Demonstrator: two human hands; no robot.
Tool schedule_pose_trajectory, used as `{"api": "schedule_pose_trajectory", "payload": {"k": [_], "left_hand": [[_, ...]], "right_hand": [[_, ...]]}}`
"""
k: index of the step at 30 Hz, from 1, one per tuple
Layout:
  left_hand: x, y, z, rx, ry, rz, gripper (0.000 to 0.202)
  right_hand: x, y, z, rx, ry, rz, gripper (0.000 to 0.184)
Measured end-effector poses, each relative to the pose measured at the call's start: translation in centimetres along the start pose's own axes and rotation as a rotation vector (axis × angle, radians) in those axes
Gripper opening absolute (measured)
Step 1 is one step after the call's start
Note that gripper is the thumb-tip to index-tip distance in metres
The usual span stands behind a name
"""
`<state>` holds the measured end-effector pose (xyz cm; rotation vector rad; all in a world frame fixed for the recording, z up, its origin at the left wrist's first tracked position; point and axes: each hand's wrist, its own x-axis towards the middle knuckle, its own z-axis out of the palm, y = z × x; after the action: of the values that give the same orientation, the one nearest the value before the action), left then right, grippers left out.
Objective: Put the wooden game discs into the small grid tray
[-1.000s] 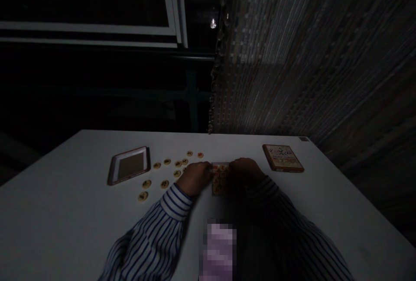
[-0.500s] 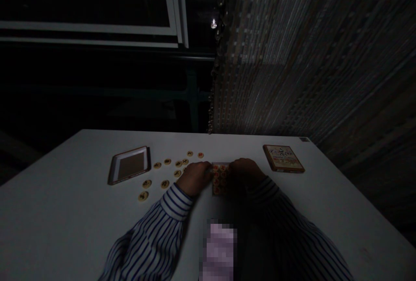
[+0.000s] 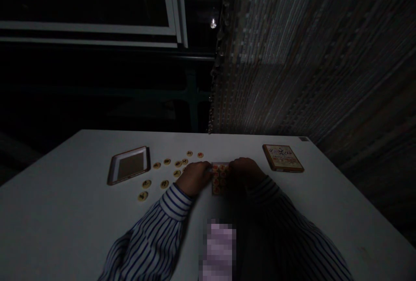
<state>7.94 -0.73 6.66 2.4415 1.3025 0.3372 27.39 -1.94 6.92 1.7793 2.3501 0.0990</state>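
A small clear-rimmed tray (image 3: 220,163) sits on the table between my two hands, filled with round red-marked xiangqi pieces (image 3: 216,181). My left hand (image 3: 195,178) is closed at its left edge, with thumb and fingers curled near the upper corner. On the opposite side my right hand (image 3: 246,172) curls round the right edge, its fingers in deep shadow. Left of my left hand lie several loose xiangqi pieces (image 3: 164,184), mostly black-marked. One red-marked piece (image 3: 200,155) lies beyond my left hand. Part of another loose piece is hidden behind that hand.
An open box half (image 3: 113,172) with a pale lining lies at the left of the white table (image 3: 65,211). At the right is a decorated flat box (image 3: 284,158). A string curtain (image 3: 260,90) hangs behind the table's far edge. The room is dark.
Almost nothing differs. Both hands stay at the tray's sides, and the view has shifted only very slightly.
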Motion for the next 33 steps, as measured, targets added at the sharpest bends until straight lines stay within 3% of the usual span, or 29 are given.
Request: {"api": "schedule_pose_trajectory", "payload": {"k": [6, 24, 33], "left_hand": [[0.0, 0.2, -0.2, 0.001, -0.004, -0.030, 0.025], [0.0, -0.1, -0.5, -0.014, -0.010, -0.011, 0.023], [-0.2, -0.3, -1.1, -0.021, 0.006, -0.051, 0.025]], "right_hand": [[0.1, 0.5, -0.4, -0.006, -0.015, 0.020, 0.026], [-0.3, 1.8, -0.8, -0.012, 0.154, -0.003, 0.027], [-1.0, 1.4, -2.6, -0.004, 0.118, -0.014, 0.032]]}}
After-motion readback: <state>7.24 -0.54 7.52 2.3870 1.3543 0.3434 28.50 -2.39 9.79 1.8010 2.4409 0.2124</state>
